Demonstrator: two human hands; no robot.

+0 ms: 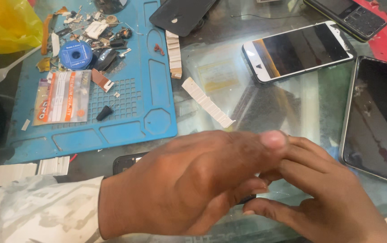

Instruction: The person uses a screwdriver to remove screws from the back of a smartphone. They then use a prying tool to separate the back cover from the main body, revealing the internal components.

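Head view: I see the glass bench (229, 27), a blue work mat (157, 90), then my left hand (189, 184) over my right hand (324, 193), covering a dark phone (126, 163) at the bench's near edge; I cannot tell either grip.

Your left hand (189, 184) lies palm down over a dark flat device (128, 162), hiding most of it; only a black corner shows at your wrist. Your right hand (324, 193) meets the left at the fingertips, fingers loosely curled. Both rest on the glass tabletop (292, 112). A blue silicone work mat (148, 108) with small parts lies beyond, near a white-framed smartphone (299, 51) and a black tablet (378, 121).
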